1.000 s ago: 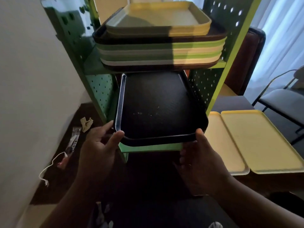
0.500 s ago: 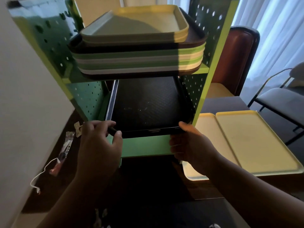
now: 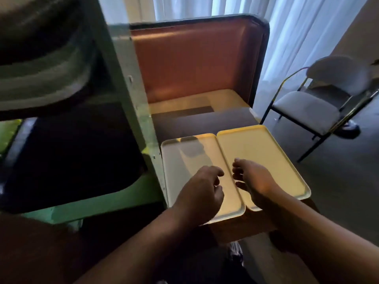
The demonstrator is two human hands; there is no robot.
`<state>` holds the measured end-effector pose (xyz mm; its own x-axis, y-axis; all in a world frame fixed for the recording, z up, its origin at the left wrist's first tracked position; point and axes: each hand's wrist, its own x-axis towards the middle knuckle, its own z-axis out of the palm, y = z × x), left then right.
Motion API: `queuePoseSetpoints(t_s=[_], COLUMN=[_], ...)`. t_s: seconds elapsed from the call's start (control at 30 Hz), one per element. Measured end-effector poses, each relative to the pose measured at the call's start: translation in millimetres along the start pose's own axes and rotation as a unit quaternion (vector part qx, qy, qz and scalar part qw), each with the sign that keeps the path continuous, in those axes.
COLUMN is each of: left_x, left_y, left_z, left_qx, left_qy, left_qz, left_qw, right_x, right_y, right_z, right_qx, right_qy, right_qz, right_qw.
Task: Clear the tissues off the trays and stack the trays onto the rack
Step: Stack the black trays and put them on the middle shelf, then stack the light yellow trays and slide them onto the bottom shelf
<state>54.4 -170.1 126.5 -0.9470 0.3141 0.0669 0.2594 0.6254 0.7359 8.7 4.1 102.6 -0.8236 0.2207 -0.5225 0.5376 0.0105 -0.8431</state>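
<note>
yellow trays (image 3: 264, 152) (2), hands (image 3: 202, 193) empty above

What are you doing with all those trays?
A person is putting trays away on a green rack. A black tray already sits on its lower shelf. Both hands are empty now: the left hand and right hand hover over two yellow trays lying side by side on the table. No tissues show on them.
</note>
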Motion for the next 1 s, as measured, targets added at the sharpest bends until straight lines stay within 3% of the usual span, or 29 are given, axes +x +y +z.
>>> queuePoseSetpoints(t_s=[0.1, 0.2, 0.3, 0.37, 0.5, 0.67, 0.8, 0.9, 1.0], left_x=[48, 83, 100, 107, 121, 134, 131, 126, 121], left_y=[-6, -16, -21, -20, -14, -16, -32, -38, -39], left_z=[57, 114, 163, 188, 219, 234, 242, 245, 245], left_qx=[0.018, 0.065, 0.079, 0.060, 0.075, 0.098, 0.121, 0.129, 0.121], left_qy=[-0.076, -0.179, -0.231, -0.227, -0.165, -0.091, -0.082, -0.082, -0.056], left_qz=[-0.116, -0.220, -0.282, -0.325, -0.381, -0.451, -0.507, -0.498, -0.480], left_qw=[0.990, 0.957, 0.928, 0.916, 0.907, 0.882, 0.849, 0.854, 0.867], right_x=[47, 94, 137, 158, 193, 214, 215, 210, 202], right_y=[13, 33, 53, 61, 68, 74, 73, 71, 66], right_z=[-50, -98, -147, -177, -220, -227, -221, -215, -194], right_qx=[-0.057, -0.119, -0.229, -0.299, -0.355, -0.361, -0.355, -0.376, -0.412], right_qy=[0.050, 0.084, 0.151, 0.189, 0.187, 0.144, 0.145, 0.155, 0.068], right_qz=[-0.001, 0.016, 0.039, 0.059, 0.102, 0.091, 0.086, 0.037, -0.034], right_qw=[0.997, 0.989, 0.961, 0.933, 0.911, 0.917, 0.920, 0.913, 0.908])
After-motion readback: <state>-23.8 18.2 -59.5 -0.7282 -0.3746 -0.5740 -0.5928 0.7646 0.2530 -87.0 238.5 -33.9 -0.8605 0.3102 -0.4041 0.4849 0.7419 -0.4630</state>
